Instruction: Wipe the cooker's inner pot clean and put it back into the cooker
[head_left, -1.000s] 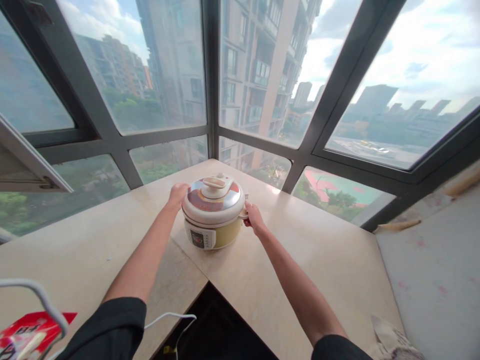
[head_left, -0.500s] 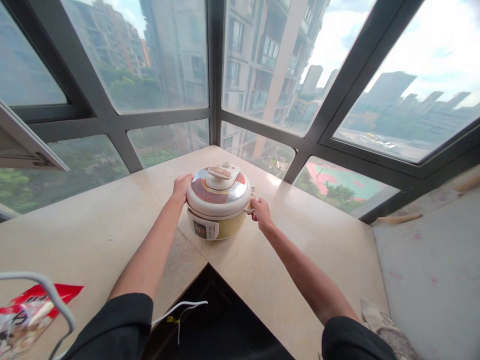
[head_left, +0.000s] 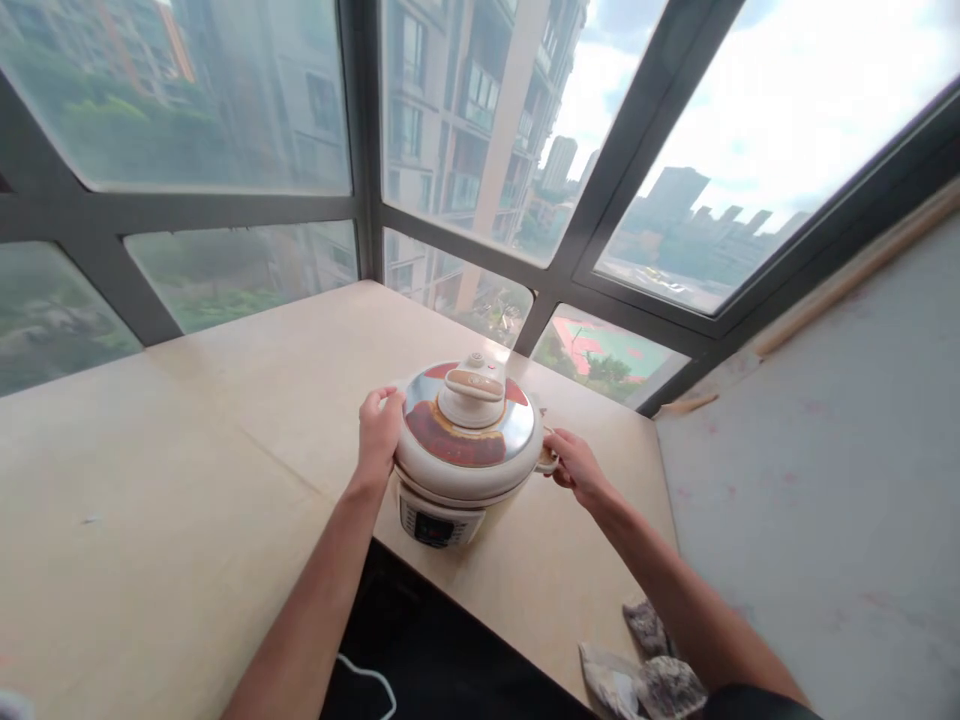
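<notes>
A cream electric cooker (head_left: 465, 455) with a red and silver lid and a white knob sits near the inner front edge of the beige counter (head_left: 225, 420). Its control panel faces me. My left hand (head_left: 379, 430) is wrapped round the cooker's left side handle. My right hand (head_left: 574, 465) grips the handle on its right side. Whether the cooker's base rests on the counter or is lifted off it I cannot tell.
Tall windows with dark frames (head_left: 360, 140) run along the counter's far edge. A grey wall (head_left: 825, 450) stands at the right. Crumpled rags (head_left: 645, 675) lie at the counter's front right corner. A white cord (head_left: 371, 675) hangs in the dark gap below.
The cooker, held by both hands, has come from the far corner by the windows toward me, to the counter's inner front edge. My view has swung right; the red packet is out of sight.
</notes>
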